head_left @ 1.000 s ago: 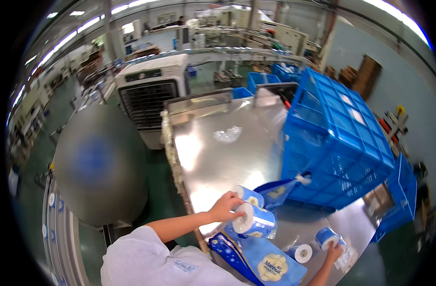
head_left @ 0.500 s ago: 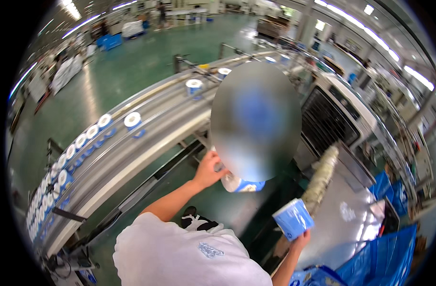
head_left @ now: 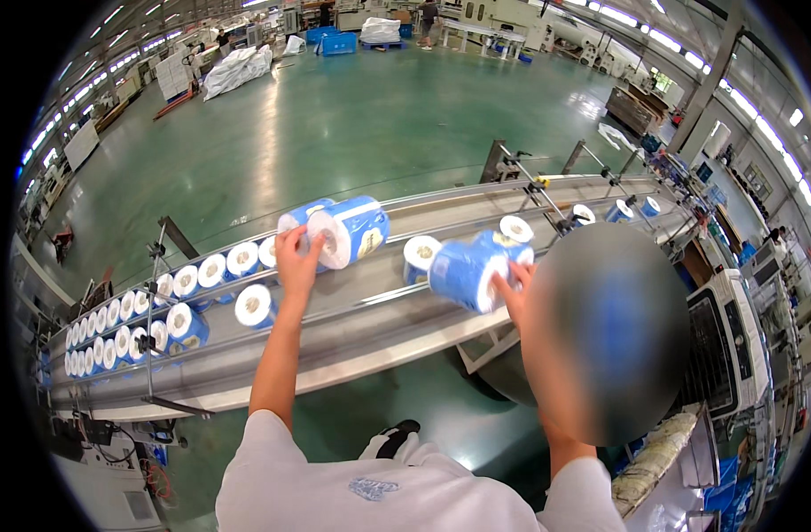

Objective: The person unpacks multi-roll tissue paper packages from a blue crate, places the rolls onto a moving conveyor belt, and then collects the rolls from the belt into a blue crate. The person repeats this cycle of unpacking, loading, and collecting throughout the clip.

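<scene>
Over the conveyor [head_left: 370, 310], my left hand [head_left: 296, 259] grips a blue-wrapped toilet paper roll [head_left: 363, 229] by its white end. A second blue-wrapped roll [head_left: 303, 214] is close behind that hand; whether the hand holds it too, I cannot tell. To the right, my right hand [head_left: 514, 285] has its fingers on the end of another toilet paper roll [head_left: 459, 277], which is tilted and slightly smeared by motion. Standing rolls, one at its left [head_left: 421, 255] and one behind [head_left: 515, 230], are close by. A blurred round patch hides part of my right forearm.
Rows of upright rolls [head_left: 186, 282] line the conveyor's left part, between metal guide rails [head_left: 397, 294]. A clamp post [head_left: 150, 341] rises there. More rolls [head_left: 620, 211] stand to the right. A louvred machine [head_left: 729, 341] and a wrapped cylinder [head_left: 658, 457] are at the lower right.
My view has swung left toward the conveyor. Both hands have moved from beside the conveyor to above it, each with a blue-wrapped roll.
</scene>
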A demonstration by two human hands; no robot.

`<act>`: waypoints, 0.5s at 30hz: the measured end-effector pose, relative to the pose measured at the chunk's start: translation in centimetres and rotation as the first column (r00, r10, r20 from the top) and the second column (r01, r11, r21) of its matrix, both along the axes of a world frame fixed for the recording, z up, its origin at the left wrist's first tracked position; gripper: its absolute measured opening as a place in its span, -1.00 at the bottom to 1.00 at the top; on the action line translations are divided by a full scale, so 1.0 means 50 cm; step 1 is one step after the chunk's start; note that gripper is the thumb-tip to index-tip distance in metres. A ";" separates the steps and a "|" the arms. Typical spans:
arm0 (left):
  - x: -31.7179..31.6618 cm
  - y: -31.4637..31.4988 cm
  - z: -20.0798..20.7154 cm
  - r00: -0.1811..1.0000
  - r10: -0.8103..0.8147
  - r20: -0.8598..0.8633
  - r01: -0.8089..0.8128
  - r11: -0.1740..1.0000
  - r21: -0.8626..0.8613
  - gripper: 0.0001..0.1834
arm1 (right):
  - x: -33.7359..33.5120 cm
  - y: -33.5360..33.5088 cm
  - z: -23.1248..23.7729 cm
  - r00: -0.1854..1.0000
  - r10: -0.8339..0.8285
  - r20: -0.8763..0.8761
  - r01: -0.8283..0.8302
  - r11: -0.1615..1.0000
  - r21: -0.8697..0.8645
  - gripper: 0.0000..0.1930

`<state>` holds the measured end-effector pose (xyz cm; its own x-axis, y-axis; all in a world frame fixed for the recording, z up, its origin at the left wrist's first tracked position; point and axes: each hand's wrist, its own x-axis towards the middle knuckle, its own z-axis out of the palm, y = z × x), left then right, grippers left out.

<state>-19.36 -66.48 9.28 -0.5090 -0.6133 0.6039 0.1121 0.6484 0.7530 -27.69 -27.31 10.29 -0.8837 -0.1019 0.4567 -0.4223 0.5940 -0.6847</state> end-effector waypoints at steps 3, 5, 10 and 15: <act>-0.144 -0.037 -0.007 0.999 0.000 0.046 0.000 1.000 -0.009 -0.57 | -0.190 -0.142 -0.007 0.978 -0.065 -0.196 0.074 0.997 0.038 -0.49; -0.230 -0.051 -0.023 0.984 0.061 0.166 -0.047 0.995 -0.089 -0.53 | -0.272 -0.219 0.005 0.967 -0.109 -0.229 0.136 0.985 0.108 -0.52; -0.348 0.007 -0.090 0.842 0.223 0.492 -0.063 0.945 -0.321 -0.48 | -0.452 -0.308 -0.081 0.966 -0.126 -0.224 0.206 0.901 0.382 -0.56; -0.384 0.047 -0.046 0.687 0.223 0.692 -0.056 0.965 -0.255 -0.47 | -0.521 -0.375 -0.142 0.981 -0.194 0.031 0.121 0.721 0.682 -0.56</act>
